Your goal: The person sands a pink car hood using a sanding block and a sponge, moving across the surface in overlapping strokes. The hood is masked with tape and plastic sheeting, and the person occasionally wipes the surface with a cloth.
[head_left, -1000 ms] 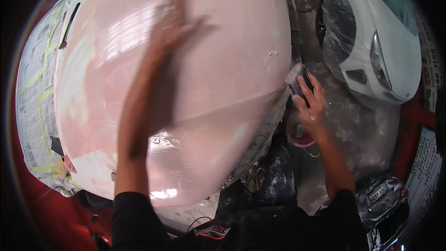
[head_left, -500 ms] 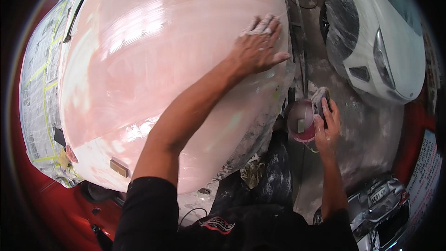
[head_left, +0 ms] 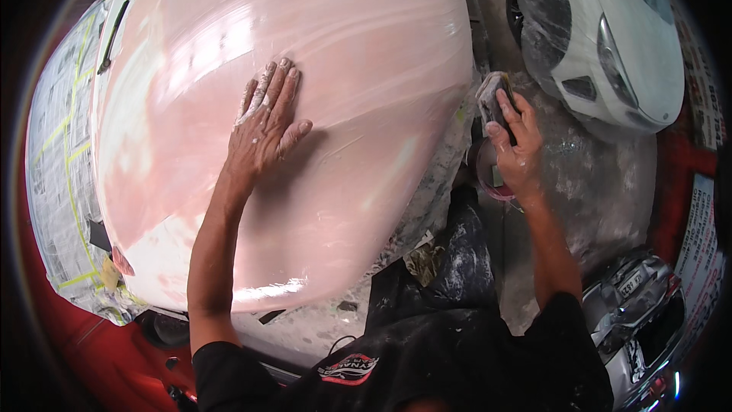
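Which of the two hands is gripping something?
The right hand, out beside the pinkish panel: it holds a dark, pale-smeared block. The left hand instead lies palm down on the panel, no object visible in it.

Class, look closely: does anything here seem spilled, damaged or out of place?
Yes, mainly the finish: the pink car panel looks uneven, with whitish patches toward its left edge. The floor, dark trousers and left hand also carry whitish smears, which look messy against the darker surfaces.

left hand (head_left: 263, 128): right edge of pink panel (head_left: 366, 53) → middle | right hand (head_left: 521, 143): moved nearer panel
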A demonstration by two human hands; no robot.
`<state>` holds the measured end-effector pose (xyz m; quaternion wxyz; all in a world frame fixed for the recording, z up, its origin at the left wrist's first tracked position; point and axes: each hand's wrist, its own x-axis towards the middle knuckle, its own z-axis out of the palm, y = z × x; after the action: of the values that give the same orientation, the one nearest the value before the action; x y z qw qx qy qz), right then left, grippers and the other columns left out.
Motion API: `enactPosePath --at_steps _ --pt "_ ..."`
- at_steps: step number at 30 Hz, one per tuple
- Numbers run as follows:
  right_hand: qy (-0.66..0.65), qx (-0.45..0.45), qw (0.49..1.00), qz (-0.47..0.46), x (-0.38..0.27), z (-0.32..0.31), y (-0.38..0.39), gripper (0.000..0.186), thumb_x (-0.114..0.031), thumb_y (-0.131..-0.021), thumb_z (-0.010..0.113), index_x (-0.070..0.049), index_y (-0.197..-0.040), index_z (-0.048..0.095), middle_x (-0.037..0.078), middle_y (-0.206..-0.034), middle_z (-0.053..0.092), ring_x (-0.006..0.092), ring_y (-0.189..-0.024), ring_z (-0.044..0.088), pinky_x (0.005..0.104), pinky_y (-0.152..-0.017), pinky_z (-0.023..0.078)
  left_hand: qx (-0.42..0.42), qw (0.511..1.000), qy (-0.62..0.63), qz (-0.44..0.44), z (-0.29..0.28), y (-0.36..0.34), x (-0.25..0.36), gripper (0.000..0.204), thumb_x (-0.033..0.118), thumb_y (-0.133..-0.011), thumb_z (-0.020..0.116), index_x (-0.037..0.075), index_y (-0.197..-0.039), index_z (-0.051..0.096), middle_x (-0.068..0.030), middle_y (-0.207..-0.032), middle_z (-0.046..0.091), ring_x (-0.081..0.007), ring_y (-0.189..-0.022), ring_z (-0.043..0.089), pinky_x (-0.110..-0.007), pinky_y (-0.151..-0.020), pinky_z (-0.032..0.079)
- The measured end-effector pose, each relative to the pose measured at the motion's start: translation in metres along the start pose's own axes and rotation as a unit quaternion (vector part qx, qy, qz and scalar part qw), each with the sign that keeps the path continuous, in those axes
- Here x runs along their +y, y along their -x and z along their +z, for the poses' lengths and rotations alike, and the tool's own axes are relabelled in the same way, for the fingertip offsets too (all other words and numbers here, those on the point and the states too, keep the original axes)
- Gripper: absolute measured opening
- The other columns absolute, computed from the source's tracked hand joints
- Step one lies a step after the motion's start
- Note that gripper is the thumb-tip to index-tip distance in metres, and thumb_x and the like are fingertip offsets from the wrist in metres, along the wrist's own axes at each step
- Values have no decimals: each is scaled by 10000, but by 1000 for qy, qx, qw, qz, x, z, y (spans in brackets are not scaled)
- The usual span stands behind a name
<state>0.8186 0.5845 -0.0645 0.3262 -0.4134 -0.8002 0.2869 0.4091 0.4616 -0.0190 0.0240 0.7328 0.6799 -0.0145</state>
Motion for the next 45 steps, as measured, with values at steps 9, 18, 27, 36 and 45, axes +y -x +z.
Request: enactPosePath --at_steps 9,18,27,36,45 --pt "21 -1 999 47 32 -14 41 483 -249 -971 693 -1 -1380 630 259 -1372 547 408 -1220 571 434 -1061 434 81 987 28 133 52 -165 102 909 690 -1002 390 -14 -1575 343 -163 -1663 307 -297 -1561 239 -459 -1297 142" --pt "-14 47 994 100 52 -33 59 460 -189 -965 696 -5 -1382 631 264 -1365 563 405 -1268 550 452 -1071 433 60 984 -11 169 82 -236 145 900 704 -1009 346 -19 -1544 399 -192 -1626 360 -316 -1546 268 -454 -1297 167" --pt "0 20 998 62 23 -7 26 487 -223 -954 722 -11 -1383 629 266 -1364 565 416 -1235 573 434 -1047 452 -4 987 21 157 26 -112 74 893 713 -992 380 71 -1608 308 -126 -1676 290 -290 -1567 219 -452 -1299 151" --pt "49 -16 995 -81 -4 34 -36 461 -244 -940 722 -110 -1377 659 269 -1356 562 415 -1235 564 470 -1057 444 -38 999 9 25 -11 18 1 935 728 -967 390 69 -1621 284 -124 -1689 268 -294 -1573 207 -464 -1290 151" --pt "68 -128 975 -170 -11 49 -54 492 -293 -890 749 -197 -1367 676 214 -1412 543 415 -1223 554 489 -1064 454 -14 999 -3 -50 -5 75 -23 979 779 -962 302 55 -1620 290 -166 -1668 301 -343 -1552 259 -484 -1278 159"
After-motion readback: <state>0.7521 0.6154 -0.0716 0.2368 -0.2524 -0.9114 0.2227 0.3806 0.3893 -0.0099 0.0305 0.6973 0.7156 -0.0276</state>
